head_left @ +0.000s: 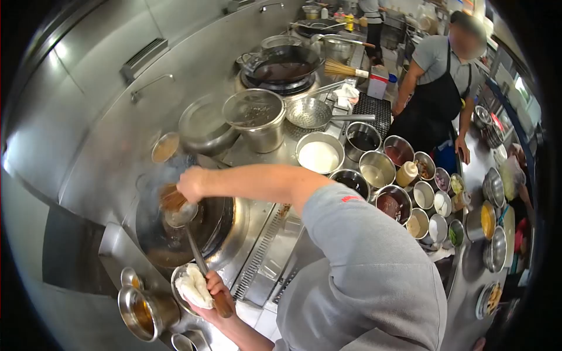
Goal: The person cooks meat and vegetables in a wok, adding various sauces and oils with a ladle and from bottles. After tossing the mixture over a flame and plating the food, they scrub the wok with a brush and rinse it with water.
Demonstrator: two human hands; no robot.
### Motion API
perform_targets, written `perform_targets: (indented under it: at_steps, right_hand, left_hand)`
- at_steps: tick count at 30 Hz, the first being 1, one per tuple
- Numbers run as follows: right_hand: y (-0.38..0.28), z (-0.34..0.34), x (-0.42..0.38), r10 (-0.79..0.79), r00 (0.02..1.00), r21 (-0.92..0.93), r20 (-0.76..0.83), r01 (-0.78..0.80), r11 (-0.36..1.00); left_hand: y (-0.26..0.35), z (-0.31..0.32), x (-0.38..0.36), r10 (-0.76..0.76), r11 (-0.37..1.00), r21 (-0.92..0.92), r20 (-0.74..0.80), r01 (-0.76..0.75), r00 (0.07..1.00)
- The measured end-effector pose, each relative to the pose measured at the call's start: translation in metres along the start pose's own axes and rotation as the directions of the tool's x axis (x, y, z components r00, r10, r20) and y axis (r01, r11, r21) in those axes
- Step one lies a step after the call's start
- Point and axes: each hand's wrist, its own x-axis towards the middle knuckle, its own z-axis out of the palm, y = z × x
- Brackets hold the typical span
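Observation:
A dark wok (pixel 216 225) sits on the burner at the left, with some steam over it. Over the wok, my right hand (pixel 192 183) is closed around a brown bristle brush (pixel 171 199), whose bristles are at the bowl of a metal ladle (pixel 180 215). The ladle's wooden handle (pixel 222 305) runs down to my left hand (pixel 218 288), whose fingers are closed by the handle. A folded white cloth (pixel 195 286) lies against the same hand, over a round metal bowl (pixel 177 279). How much of the cloth the hand grips is partly hidden.
Metal pots with orange liquid (pixel 142 316) stand at the lower left. Sauce and ingredient containers (pixel 377 169) fill the right side. A strainer (pixel 309 113) and a second wok (pixel 280 64) are farther back. A person in a black apron (pixel 430 108) stands at the upper right.

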Motion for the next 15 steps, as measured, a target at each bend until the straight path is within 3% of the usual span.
perform_targets:
  at_steps: [1,3,5,8,9,11,12,13,14,15]
  right_hand:
    - [0.0,0.017,-0.003,-0.082,0.997,-0.047,0.001,0.081,0.996]
    - [0.017,0.048,0.002,-0.203,0.97,0.043,0.133,0.199,0.979]
    - [0.034,0.021,0.013,0.021,0.998,-0.081,0.059,-0.016,0.997]
    - [0.021,0.0,0.008,0.05,0.999,-0.054,0.004,-0.05,0.997]
    - [0.017,0.009,0.006,0.039,0.999,0.0,-0.018,-0.039,0.999]
    - [0.005,0.04,-0.003,-0.123,0.979,-0.024,0.165,0.129,0.991]
    - [0.033,0.092,0.021,-0.219,0.969,0.132,0.113,0.204,0.97]
    - [0.025,0.045,0.0,-0.106,0.981,-0.015,0.164,0.11,0.994]
    - [0.031,0.016,0.01,0.015,0.974,-0.012,0.224,-0.012,1.0]
    - [0.04,-0.001,0.017,-0.004,0.995,-0.03,0.104,0.007,1.0]
  left_hand:
    - [0.007,-0.002,0.001,-0.029,0.999,0.022,-0.023,0.029,0.999]
    - [0.012,-0.006,-0.001,-0.066,0.997,0.036,-0.073,0.069,0.995]
    - [0.025,-0.007,-0.003,-0.107,0.989,0.089,-0.11,0.117,0.988]
    - [0.043,-0.008,-0.016,-0.116,0.986,0.107,-0.134,0.131,0.984]
    - [0.048,-0.007,-0.021,-0.123,0.991,0.025,-0.128,0.128,0.984]
    - [0.052,-0.009,-0.028,-0.112,0.982,-0.16,-0.093,0.096,0.989]
    - [0.064,-0.024,-0.03,-0.124,0.986,-0.117,-0.008,0.123,0.992]
    - [0.065,-0.015,-0.035,-0.122,0.985,-0.129,-0.069,0.112,0.99]
    - [0.072,-0.015,-0.037,-0.138,0.988,-0.087,-0.084,0.131,0.987]
    - [0.068,-0.001,-0.042,-0.158,0.987,-0.027,-0.143,0.156,0.977]
